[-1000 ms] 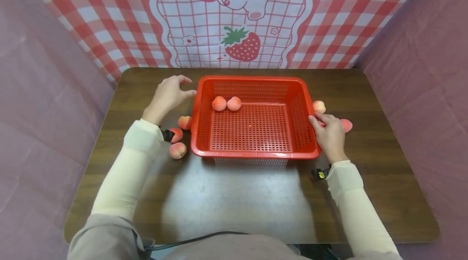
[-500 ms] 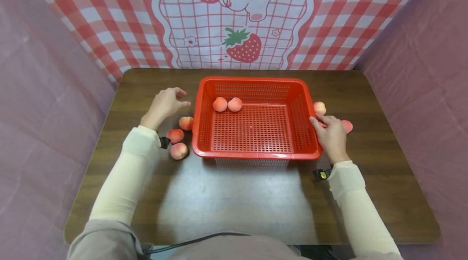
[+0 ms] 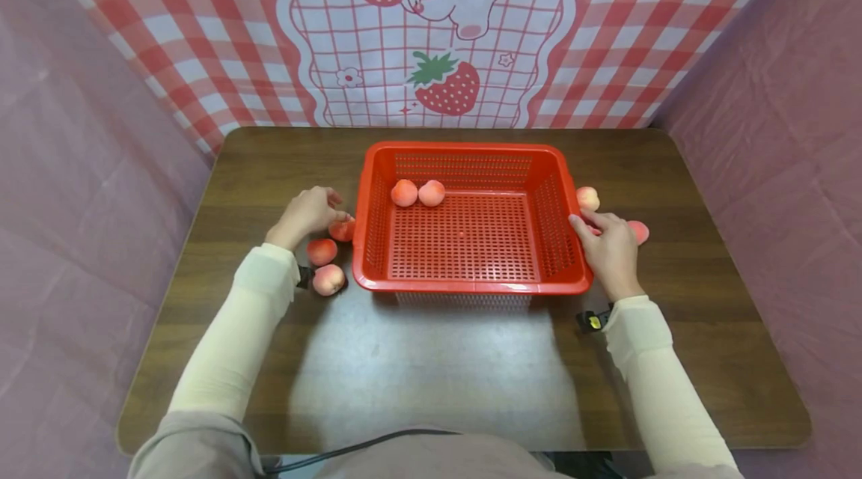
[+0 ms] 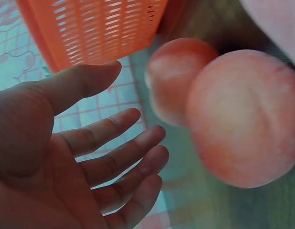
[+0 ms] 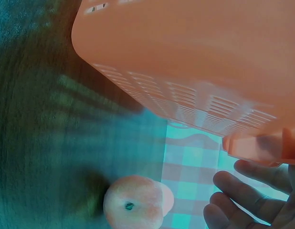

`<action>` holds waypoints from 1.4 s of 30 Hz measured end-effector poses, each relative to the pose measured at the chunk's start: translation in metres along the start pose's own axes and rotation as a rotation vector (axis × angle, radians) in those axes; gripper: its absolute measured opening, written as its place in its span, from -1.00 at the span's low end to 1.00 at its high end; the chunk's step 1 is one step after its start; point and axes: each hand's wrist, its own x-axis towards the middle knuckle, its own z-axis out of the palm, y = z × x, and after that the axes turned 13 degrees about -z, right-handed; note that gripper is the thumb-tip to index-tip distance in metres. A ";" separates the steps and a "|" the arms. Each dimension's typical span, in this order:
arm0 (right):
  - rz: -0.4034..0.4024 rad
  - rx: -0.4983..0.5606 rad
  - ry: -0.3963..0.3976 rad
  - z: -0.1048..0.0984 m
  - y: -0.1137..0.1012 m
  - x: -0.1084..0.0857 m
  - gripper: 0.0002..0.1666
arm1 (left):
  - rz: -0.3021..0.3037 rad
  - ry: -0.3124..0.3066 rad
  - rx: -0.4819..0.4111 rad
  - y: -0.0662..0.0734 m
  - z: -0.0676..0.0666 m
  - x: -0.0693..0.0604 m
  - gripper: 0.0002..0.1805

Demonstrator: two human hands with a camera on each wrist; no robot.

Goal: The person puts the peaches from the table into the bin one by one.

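A red plastic basket (image 3: 465, 286) stands on the table, with two peaches (image 3: 404, 193) inside at its back left. My left hand (image 3: 306, 217) is at a peach (image 3: 342, 230) just left of the basket, its thumb over the fruit in the head view. In the left wrist view, the left hand (image 4: 80, 148) has spread, relaxed fingers and nothing between them. Two more peaches (image 4: 247, 119) lie near that wrist. My right hand (image 3: 611, 251) holds the basket's right rim, thumb on top and fingers below. In the right wrist view, fingers (image 5: 250, 193) reach under the rim.
Right of the basket lie a pale peach (image 3: 588, 198), a pink peach (image 3: 637, 232), and one partly hidden behind my right hand. The wooden table (image 3: 700, 359) is bordered by pink cloth at the sides and a checked strawberry cloth (image 3: 222, 30) behind.
My left hand has come down toward me from beside the basket's back left corner to the peach nearest the basket. The right hand has stayed at the rim.
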 end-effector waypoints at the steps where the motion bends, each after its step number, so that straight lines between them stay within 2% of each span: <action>1: 0.001 0.000 -0.001 0.000 0.000 0.000 -0.53 | -0.005 -0.007 -0.007 -0.002 0.002 0.001 -0.48; 4: -0.005 0.002 0.005 0.000 -0.001 0.000 -0.54 | -0.036 -0.044 -0.052 -0.005 0.006 0.001 -0.49; 8: -0.013 0.004 0.017 0.000 -0.001 0.000 -0.55 | -0.045 -0.046 -0.063 -0.007 0.009 0.001 -0.50; 11: -0.014 -0.004 0.016 0.000 -0.001 0.000 -0.55 | -0.038 -0.030 -0.046 -0.007 0.010 0.001 -0.48; 22: -0.014 0.001 0.005 -0.001 -0.001 0.002 -0.54 | -0.029 -0.043 -0.017 -0.007 0.011 -0.002 -0.48; 30: 0.005 -0.002 -0.030 -0.002 -0.001 0.001 -0.51 | -0.042 -0.077 -0.019 -0.009 0.012 -0.002 -0.48; 34: 0.008 -0.007 -0.041 -0.002 -0.001 0.000 -0.50 | -0.041 -0.073 -0.025 -0.009 0.011 -0.003 -0.53; 38: 0.002 -0.011 -0.036 -0.001 0.000 -0.001 -0.51 | -0.036 -0.060 -0.031 -0.009 0.011 -0.003 -0.57; 42: 0.000 -0.011 -0.030 -0.001 0.000 -0.001 -0.52 | -0.052 -0.080 -0.031 -0.009 0.011 -0.003 -0.56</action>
